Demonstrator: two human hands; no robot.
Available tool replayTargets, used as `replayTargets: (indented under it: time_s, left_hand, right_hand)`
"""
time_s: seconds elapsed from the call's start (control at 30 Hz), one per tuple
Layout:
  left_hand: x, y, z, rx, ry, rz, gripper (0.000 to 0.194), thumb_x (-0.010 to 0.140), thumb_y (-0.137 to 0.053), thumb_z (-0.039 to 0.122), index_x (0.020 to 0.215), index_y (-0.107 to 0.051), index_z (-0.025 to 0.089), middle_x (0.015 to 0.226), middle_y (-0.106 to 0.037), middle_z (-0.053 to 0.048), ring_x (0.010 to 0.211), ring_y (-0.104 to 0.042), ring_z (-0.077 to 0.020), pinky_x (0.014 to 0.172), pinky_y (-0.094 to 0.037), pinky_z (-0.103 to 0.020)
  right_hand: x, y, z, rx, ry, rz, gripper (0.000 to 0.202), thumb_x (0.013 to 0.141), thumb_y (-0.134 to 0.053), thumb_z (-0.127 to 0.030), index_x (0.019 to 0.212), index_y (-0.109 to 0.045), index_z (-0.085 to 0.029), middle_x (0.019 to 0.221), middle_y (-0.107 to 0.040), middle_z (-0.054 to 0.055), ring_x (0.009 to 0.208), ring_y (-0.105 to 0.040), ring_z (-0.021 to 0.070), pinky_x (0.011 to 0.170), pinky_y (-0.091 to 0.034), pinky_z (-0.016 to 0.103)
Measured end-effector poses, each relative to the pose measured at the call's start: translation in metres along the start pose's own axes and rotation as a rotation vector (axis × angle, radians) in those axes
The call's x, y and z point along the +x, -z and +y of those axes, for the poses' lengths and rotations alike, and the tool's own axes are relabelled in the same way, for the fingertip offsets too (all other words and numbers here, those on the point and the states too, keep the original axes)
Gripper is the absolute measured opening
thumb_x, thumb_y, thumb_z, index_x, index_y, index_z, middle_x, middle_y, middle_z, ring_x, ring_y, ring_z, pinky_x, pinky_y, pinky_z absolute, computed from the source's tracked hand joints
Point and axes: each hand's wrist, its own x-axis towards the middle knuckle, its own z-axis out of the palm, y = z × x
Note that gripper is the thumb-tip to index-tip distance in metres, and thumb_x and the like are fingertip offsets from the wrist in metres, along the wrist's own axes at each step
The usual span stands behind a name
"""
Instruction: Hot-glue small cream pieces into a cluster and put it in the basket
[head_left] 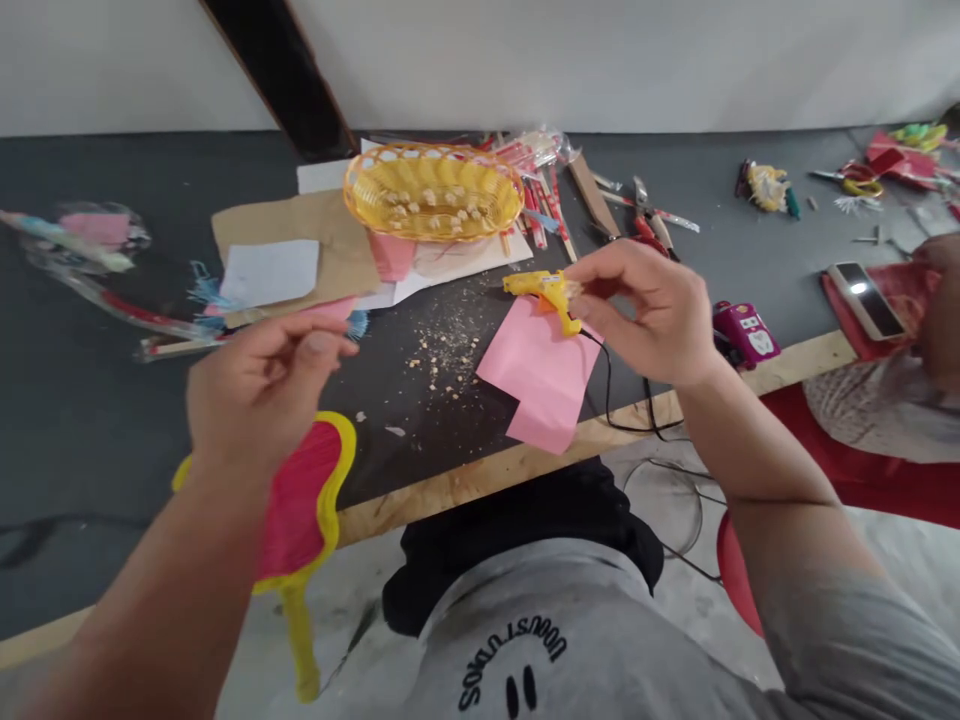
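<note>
My right hand point(649, 310) has its thumb and fingers closed at the back end of a small yellow hot glue gun point(553, 288), whose nozzle points left. Under the gun lies a notched sheet of pink paper point(538, 370). My left hand point(259, 385) is raised over the table with thumb and forefinger pinched together; whatever may be between them is too small to make out. Below that hand, partly covered by the forearm, is a mirror-shaped piece with a pink face and yellow rim point(330, 500), its handle reaching past the table edge.
A yellow woven basket point(360, 215) holding small pale bits stands at the back on papers. Crumbs point(442, 360) litter the dark table. Pliers point(651, 220) and striped sticks lie behind. A black cord point(609, 385) hangs over the edge near a purple box point(750, 335). Another person sits right.
</note>
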Motion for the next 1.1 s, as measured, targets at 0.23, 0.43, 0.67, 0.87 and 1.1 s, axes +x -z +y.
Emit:
replayTargets:
  time_s: [0.23,0.43,0.67,0.87,1.1]
  left_hand:
    - [0.022,-0.058,0.012,-1.049,0.345,-0.622,0.039,0.068,-0.089,0.051,0.078,-0.076,0.015,0.064,-0.067,-0.001,0.048,-0.052,-0.0072,0.049,-0.048,-0.023]
    - [0.006,-0.062,-0.009,-1.035,0.525,-0.759,0.03,0.067,-0.093,0.034,0.082,-0.076,0.014,0.068,-0.069,-0.002,0.057,-0.063,-0.0105,0.057,-0.053,-0.022]
    - [0.009,-0.063,-0.014,-1.027,0.553,-0.701,0.032,0.066,-0.094,0.034,0.083,-0.078,0.013,0.069,-0.072,-0.002,0.061,-0.065,-0.0105,0.061,-0.053,-0.022]
    - [0.008,-0.064,-0.012,-0.955,0.609,-0.713,0.034,0.064,-0.095,0.035,0.081,-0.077,0.013,0.069,-0.072,-0.002,0.062,-0.065,-0.0101,0.062,-0.053,-0.022]
    - [0.01,-0.064,-0.013,-0.9,0.611,-0.729,0.036,0.062,-0.095,0.039,0.079,-0.077,0.013,0.067,-0.071,-0.001,0.059,-0.062,-0.0097,0.06,-0.05,-0.022]
  right_hand:
    - [0.005,-0.07,-0.018,0.17,0.118,-0.027,0.007,0.096,-0.065,-0.018,0.102,-0.067,-0.017,0.09,-0.072,0.003,0.074,-0.064,0.011,0.069,-0.056,0.025]
    - [-0.007,-0.105,-0.005,0.15,0.088,-0.021,0.013,0.096,-0.063,-0.017,0.108,-0.067,-0.02,0.093,-0.074,0.006,0.083,-0.07,0.0154,0.072,-0.06,0.028]
    - [-0.013,-0.116,0.01,0.112,0.036,-0.032,0.015,0.094,-0.065,-0.016,0.108,-0.067,-0.022,0.092,-0.073,0.006,0.083,-0.071,0.0161,0.07,-0.062,0.028]
    - [-0.019,-0.119,0.015,0.07,0.033,-0.07,0.019,0.095,-0.064,-0.017,0.113,-0.068,-0.022,0.094,-0.073,0.007,0.085,-0.072,0.0166,0.071,-0.064,0.029]
    - [-0.02,-0.121,0.016,0.073,0.037,-0.05,0.017,0.095,-0.064,-0.016,0.11,-0.067,-0.021,0.094,-0.073,0.008,0.082,-0.072,0.0169,0.069,-0.064,0.029]
